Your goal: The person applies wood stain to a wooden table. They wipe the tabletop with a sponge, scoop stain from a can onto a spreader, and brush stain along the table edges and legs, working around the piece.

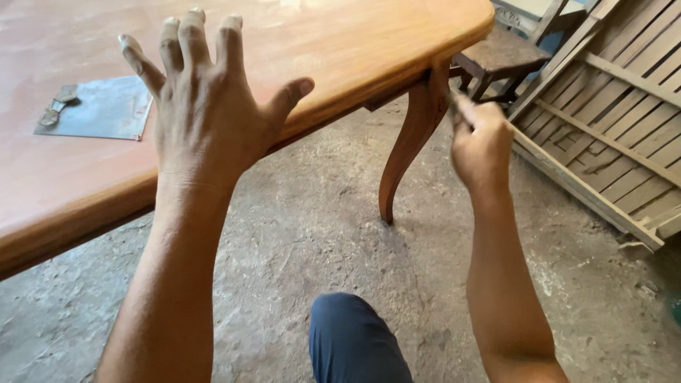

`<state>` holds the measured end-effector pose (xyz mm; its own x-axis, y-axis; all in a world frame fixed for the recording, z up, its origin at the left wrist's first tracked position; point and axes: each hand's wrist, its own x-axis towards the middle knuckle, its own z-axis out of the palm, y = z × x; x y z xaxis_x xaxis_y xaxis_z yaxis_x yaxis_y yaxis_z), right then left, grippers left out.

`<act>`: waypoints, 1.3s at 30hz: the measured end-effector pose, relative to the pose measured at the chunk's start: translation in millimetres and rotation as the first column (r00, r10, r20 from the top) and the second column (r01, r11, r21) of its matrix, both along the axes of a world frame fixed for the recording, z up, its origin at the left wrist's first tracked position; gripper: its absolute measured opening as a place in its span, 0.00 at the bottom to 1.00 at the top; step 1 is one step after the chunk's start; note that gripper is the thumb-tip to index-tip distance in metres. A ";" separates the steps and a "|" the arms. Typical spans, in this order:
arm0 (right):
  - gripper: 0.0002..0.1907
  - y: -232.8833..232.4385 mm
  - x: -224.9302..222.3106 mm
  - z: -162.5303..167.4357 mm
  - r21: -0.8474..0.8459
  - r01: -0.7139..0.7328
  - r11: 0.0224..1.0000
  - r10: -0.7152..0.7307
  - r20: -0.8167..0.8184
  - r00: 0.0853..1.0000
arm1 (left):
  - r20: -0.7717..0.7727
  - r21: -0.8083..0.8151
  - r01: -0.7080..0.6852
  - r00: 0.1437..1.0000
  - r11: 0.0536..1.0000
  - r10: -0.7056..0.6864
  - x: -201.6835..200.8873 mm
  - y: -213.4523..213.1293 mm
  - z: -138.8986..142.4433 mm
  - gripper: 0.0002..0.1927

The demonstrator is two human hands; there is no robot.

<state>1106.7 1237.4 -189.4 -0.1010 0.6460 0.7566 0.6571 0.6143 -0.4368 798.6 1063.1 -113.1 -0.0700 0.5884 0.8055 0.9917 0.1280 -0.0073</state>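
table: a large wooden table (369, 42) with a glossy orange-brown top and a rounded corner filled the upper left of the view; everything below is placed against it.
floor: a rough grey concrete floor (312, 213) spread under and in front of the table.
slatted panel: a pale wooden slatted panel (610, 128) leaned to the right of the table, well apart.
chair: a dark wooden chair (504, 57) stood just beyond the table's rounded corner.
table leg: a curved leg (408, 145) dropped from under that corner to the floor.
left hand: the left hand (202, 113) lay over the table's near edge, fingers spread wide, holding nothing.
right hand: the right hand (482, 142) was curled narrow just beside the top of the table leg, pinching something small and blurred; what it was, i cannot tell.
metal sheet: a grey metal sheet (99, 108) lay flat on the table top, left of the left hand.
knee: a blue-trousered knee (351, 340) showed below the table.
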 end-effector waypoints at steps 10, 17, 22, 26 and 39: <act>0.13 -21.4 -12.9 2.5 -0.018 -0.105 0.994 0.106 0.056 0.993 | 0.019 0.026 -0.026 1.000 0.999 0.025 -10.3 6.4 -6.5 0.53; 0.12 -15.1 -23.5 14.2 -0.002 0.038 0.999 -0.038 -0.023 0.999 | 0.050 -0.025 -0.039 0.998 0.999 0.040 -3.3 -2.7 5.3 0.53; 0.12 -0.8 -25.9 -5.5 0.017 -0.165 0.986 0.166 -0.046 0.985 | 0.069 -0.054 -0.026 0.997 0.998 0.030 -0.2 -4.6 10.2 0.53; 0.12 1.0 -43.0 -0.8 0.003 0.065 0.998 -0.064 -0.117 0.991 | 0.065 -0.130 -0.022 0.997 0.991 0.031 -5.0 -10.6 6.3 0.53; 0.11 -79.4 85.6 30.4 -0.526 -0.158 0.835 0.102 -0.135 0.986 | 0.246 -0.421 0.005 0.963 0.907 0.109 15.2 7.1 73.6 0.46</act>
<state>1192.2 1158.0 -159.0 -0.1572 0.9381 0.3087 0.5249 0.3441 -0.7785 813.9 1070.2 -39.5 -0.2809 0.8537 0.4384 0.9578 0.2209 0.1837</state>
